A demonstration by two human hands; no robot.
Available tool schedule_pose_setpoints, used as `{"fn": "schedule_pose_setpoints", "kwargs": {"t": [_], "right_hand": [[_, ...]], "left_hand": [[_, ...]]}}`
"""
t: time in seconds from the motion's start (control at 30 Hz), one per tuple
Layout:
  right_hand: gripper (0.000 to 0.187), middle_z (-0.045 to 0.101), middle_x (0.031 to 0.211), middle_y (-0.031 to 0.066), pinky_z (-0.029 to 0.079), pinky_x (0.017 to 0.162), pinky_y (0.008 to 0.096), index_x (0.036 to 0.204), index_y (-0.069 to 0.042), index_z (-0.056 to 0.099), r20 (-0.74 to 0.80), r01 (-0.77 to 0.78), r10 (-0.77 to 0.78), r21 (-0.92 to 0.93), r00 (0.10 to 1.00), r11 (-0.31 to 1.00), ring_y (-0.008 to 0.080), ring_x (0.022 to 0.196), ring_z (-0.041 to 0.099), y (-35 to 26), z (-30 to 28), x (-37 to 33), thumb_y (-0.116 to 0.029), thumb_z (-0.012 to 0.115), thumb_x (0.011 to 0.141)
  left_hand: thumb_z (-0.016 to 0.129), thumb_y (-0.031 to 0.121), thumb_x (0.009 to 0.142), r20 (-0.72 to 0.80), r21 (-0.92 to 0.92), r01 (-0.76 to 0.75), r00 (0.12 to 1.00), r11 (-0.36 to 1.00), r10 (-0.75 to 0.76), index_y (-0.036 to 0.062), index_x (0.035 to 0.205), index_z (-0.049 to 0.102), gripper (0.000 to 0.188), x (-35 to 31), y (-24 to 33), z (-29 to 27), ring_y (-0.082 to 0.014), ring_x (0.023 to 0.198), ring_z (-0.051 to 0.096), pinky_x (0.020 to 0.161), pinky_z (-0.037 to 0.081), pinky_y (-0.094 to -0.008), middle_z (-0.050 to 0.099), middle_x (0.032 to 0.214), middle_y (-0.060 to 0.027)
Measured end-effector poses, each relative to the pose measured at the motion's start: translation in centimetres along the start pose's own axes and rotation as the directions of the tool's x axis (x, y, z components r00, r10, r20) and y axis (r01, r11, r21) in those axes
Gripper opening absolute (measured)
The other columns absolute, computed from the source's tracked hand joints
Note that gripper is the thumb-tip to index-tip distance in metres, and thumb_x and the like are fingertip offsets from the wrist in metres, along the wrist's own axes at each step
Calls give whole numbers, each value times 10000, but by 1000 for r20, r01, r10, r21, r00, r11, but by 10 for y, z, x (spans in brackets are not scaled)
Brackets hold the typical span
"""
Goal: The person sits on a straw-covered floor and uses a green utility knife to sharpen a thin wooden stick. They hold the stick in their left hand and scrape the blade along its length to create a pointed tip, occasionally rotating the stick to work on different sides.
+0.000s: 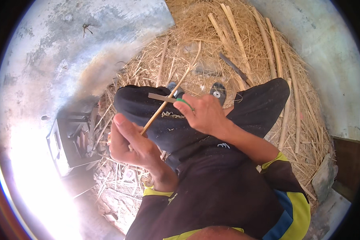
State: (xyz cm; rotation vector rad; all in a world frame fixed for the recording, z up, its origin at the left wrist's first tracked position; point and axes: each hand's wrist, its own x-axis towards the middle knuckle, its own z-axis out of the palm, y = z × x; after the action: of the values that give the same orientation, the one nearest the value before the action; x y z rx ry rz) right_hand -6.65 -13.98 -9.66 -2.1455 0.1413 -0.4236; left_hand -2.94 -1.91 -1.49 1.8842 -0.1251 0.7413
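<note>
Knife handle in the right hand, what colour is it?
The knife handle is green where it shows, best in the head view.

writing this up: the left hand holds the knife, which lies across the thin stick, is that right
No: in the head view, the right hand holds the knife; it does lie across the thin stick.
</note>
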Motion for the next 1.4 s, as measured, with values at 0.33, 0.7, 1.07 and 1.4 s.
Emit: {"fn": "schedule_pose_setpoints", "kwargs": {"t": [0.33,0.7,1.07,1.4], "right_hand": [[432,554,569,221,458,547,496,789,-27,608,-12,-175,174,-107,985,979,425,605,606,33,-3,17,-408,506,964],[483,484,558,191,376,512,418,757,1,527,-9,-159,173,348,985,924,369,519,510,10,-30,-13,-396,428,1012],[427,525,540,181,437,515,462,736,-40,541,-12,5,-2,265,1000,964,394,528,551,-31,-33,-15,-380,486,988],[432,546,550,214,450,519,504,727,-41,567,-40,-28,22,-147,999,989,443,549,563,-32,-33,8,-387,499,977]], "left_hand": [[609,142,952,243,96,-208,953,973,180,15,614,428,404,-9,-55,30,-74,468,272,433,202,-304,351,488,-10],[753,161,846,-37,-236,-384,922,893,386,71,623,433,401,13,6,1,-32,477,275,439,157,-213,361,542,39],[525,237,996,-89,-253,-358,934,899,346,46,492,422,548,21,31,6,-81,413,310,455,227,-225,331,452,2],[526,255,1000,-90,-97,-264,962,960,256,21,467,415,593,29,39,5,-61,408,296,451,148,-265,351,422,1]]}}
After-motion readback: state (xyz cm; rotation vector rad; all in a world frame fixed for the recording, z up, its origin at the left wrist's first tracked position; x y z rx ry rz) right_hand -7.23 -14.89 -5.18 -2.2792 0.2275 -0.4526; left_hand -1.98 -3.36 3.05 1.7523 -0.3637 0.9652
